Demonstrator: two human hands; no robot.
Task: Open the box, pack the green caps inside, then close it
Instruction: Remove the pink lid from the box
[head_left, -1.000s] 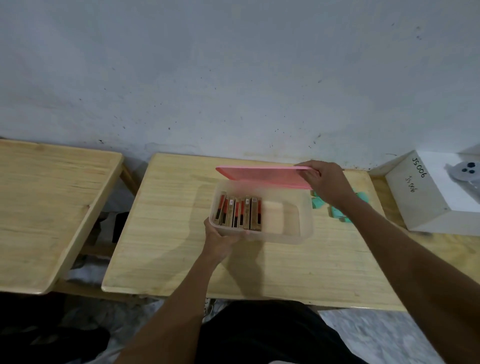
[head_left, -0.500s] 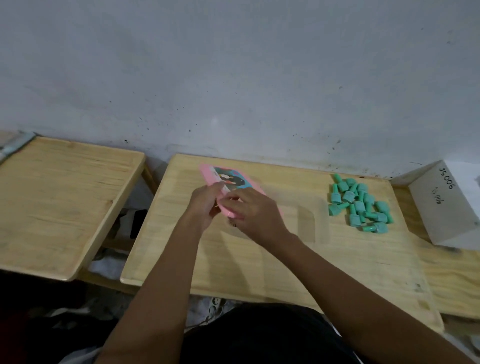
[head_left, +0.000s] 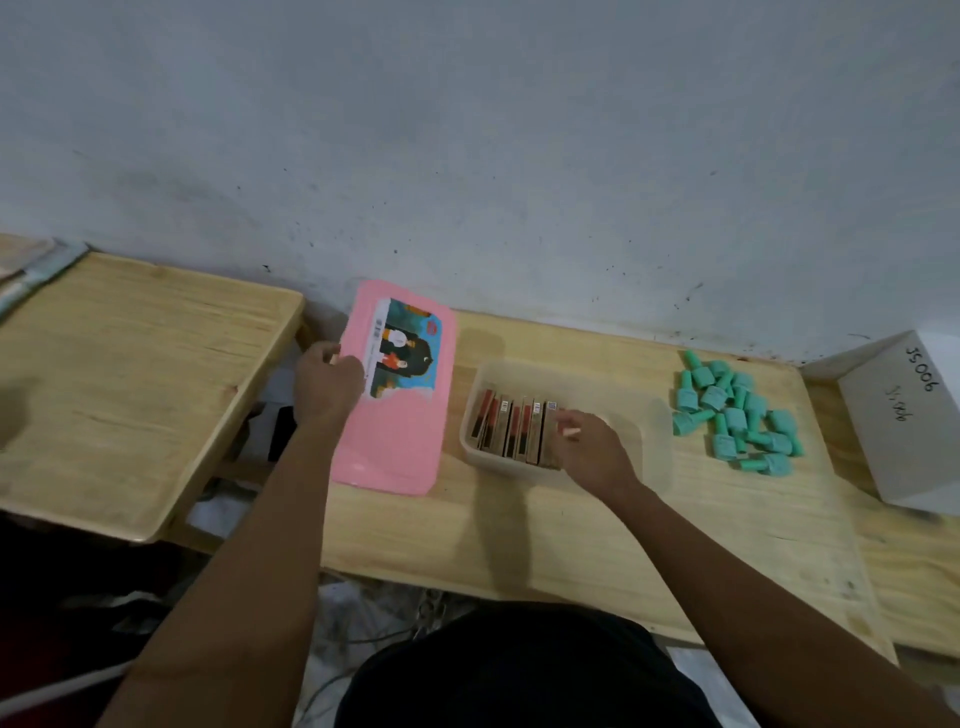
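The translucent box (head_left: 647, 415) stands open in the middle of the wooden table (head_left: 571, 540). Several slim brown-and-red cartons (head_left: 506, 426) stand in a row in its left half. My right hand (head_left: 592, 449) hovers over the box's near side beside those cartons, fingers loosely curled and holding nothing. The pink lid (head_left: 400, 436), picture label up, lies at the table's left end. My left hand (head_left: 324, 384) grips its left edge. A heap of several green caps (head_left: 732, 415) sits on the table to the right of the box.
A second wooden table (head_left: 130, 374) stands to the left across a narrow gap. A white box (head_left: 898, 421) with handwriting sits at the far right. The grey wall runs close behind both tables.
The pink lid came off the box, passed from my right hand to my left, and now lies left of the box. My right hand moved back over the box.
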